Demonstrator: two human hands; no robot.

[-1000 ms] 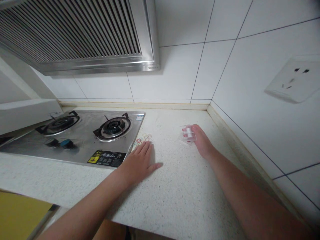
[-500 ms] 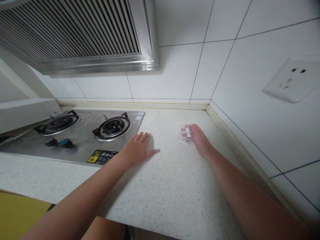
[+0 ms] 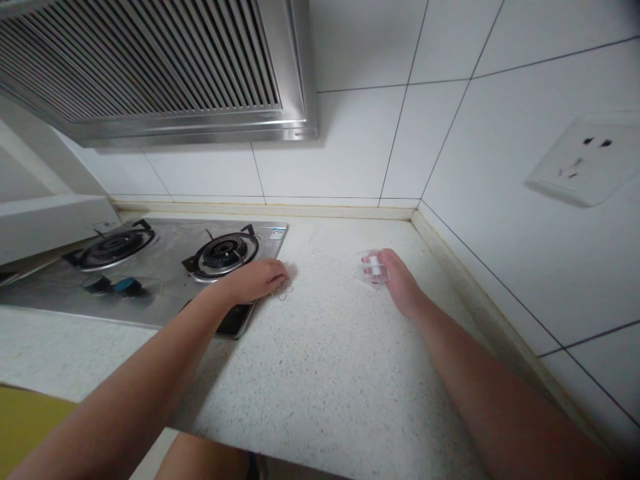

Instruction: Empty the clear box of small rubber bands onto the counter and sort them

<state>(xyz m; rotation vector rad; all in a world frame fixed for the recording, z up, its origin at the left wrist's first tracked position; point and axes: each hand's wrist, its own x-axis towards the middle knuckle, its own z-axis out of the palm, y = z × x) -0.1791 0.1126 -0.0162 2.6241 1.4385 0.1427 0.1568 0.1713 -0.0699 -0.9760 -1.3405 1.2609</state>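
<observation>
Rubber bands [image 3: 283, 291] lie on the counter [image 3: 340, 373] under the curled left hand [image 3: 257, 280], nearer; right hand [image 3: 397, 280] grips a clear box [image 3: 373, 267].

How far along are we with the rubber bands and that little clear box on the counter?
Done: nothing shows inside the small clear box beyond a white piece. In hand: the right hand holds the box on the counter, and the left hand is curled over the rubber bands beside the stove. Left: a few bands lie loose at its fingertips, not in the box.
</observation>
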